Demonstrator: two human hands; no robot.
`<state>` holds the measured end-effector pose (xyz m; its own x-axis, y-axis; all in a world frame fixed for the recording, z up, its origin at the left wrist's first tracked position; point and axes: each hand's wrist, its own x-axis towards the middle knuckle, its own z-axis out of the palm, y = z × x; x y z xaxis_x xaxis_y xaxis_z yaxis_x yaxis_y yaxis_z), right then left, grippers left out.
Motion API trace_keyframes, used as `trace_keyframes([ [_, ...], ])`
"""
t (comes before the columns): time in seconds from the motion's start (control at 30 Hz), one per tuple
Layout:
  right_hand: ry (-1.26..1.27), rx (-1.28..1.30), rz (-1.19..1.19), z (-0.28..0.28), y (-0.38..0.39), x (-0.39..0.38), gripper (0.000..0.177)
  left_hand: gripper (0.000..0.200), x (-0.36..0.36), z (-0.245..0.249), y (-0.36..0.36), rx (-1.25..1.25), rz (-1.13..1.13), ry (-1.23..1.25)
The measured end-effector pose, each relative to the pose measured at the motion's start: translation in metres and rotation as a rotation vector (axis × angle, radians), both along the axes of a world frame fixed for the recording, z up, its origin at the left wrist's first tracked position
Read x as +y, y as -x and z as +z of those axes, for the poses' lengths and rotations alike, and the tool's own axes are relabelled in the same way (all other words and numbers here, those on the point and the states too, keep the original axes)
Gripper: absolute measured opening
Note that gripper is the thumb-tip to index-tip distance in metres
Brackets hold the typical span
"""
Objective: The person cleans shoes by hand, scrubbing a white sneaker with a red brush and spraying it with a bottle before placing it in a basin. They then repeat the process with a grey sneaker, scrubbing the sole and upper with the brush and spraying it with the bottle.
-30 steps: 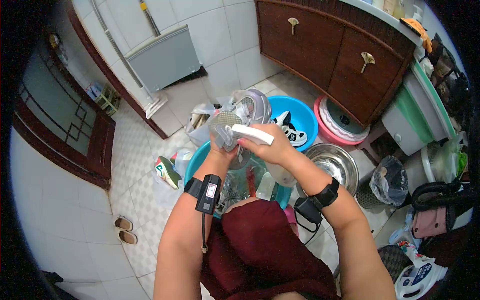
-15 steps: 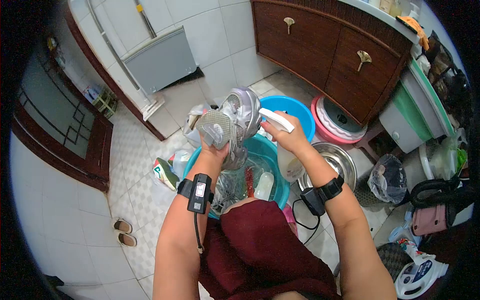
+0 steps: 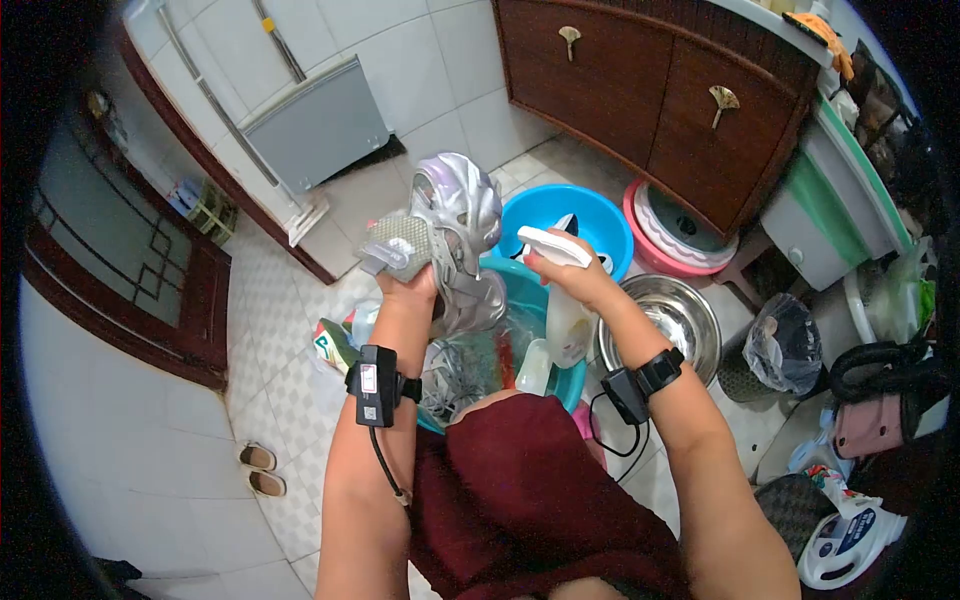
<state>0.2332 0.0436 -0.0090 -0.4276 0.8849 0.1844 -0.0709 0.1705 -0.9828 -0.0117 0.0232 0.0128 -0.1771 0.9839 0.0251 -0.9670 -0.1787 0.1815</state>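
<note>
My left hand is closed around a silver sneaker, raised over the teal basin. A pale mesh-patterned part juts out at the sneaker's left. Just right of it, my right hand grips a spray bottle by its neck; the white trigger head points left toward the sneaker. Inside the teal basin are a grey laced shoe, a red strip-like item and a whitish rounded item whose kind I cannot make out.
Behind the teal basin stands a blue basin holding something black and white. To the right are a steel bowl, stacked pink and white basins, a lined trash bin and a detergent bottle. Slippers lie at left.
The sneaker in my left hand has turned and shifted slightly up and left, showing more of its silver side. The spray bottle stays in my right hand, nearly in place.
</note>
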Motion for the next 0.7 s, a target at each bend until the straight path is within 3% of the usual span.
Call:
trace_keyframes([
  [0.13,0.025,0.053,0.203,0.020,0.015,-0.013,0.031,0.045,0.007,0.015,0.011,0.016,0.130,0.054],
  [0.37,-0.068,0.019,0.072,0.017,0.039,-0.016,0.027,0.048,0.004,0.015,0.019,-0.008,0.211,0.051],
  [0.57,-0.429,-0.232,0.082,0.032,0.046,-0.032,0.024,0.046,0.003,0.018,0.026,-0.043,0.293,0.016],
  [0.7,-0.170,-0.158,0.100,0.024,0.028,-0.024,0.025,0.045,0.003,0.023,0.020,-0.064,0.343,-0.025],
])
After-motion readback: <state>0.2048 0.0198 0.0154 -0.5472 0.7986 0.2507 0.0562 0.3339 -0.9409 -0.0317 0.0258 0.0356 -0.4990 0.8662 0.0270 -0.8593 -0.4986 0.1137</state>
